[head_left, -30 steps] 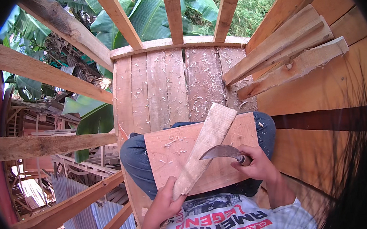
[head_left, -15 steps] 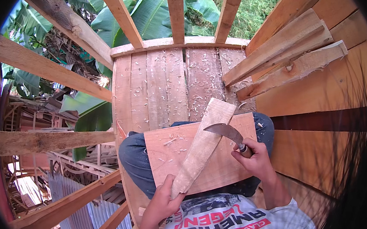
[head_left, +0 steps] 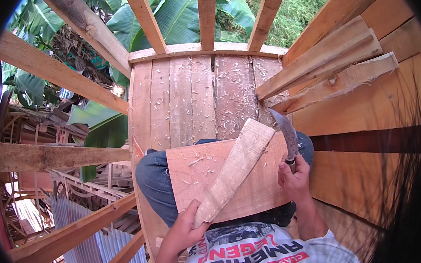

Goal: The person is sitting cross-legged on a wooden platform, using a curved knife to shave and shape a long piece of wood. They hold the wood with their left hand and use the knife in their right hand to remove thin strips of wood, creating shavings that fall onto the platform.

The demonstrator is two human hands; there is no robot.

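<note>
Board (head_left: pixel 255 190) lies flat across my jeans (head_left: pixel 153 181); positions are given relative to it. Wood strip (head_left: pixel 236 172) slants over the board, far end past its far edge. Left hand (head_left: pixel 185 230), at the board's near left corner, is closed around the strip's near end. Right hand (head_left: pixel 294 178), at the board's right edge, grips the handle of a curved knife (head_left: pixel 288 139); blade points away from me, beside the strip, a gap showing between. Pale shavings (head_left: pixel 196 161) sit on the board's left half. Beyond the board: plank floor (head_left: pixel 181 109), littered with curls. Right of it: rough timbers (head_left: pixel 319 57) by a wooden wall (head_left: pixel 358 103). Left: slatted railing (head_left: pixel 62 157).
</note>
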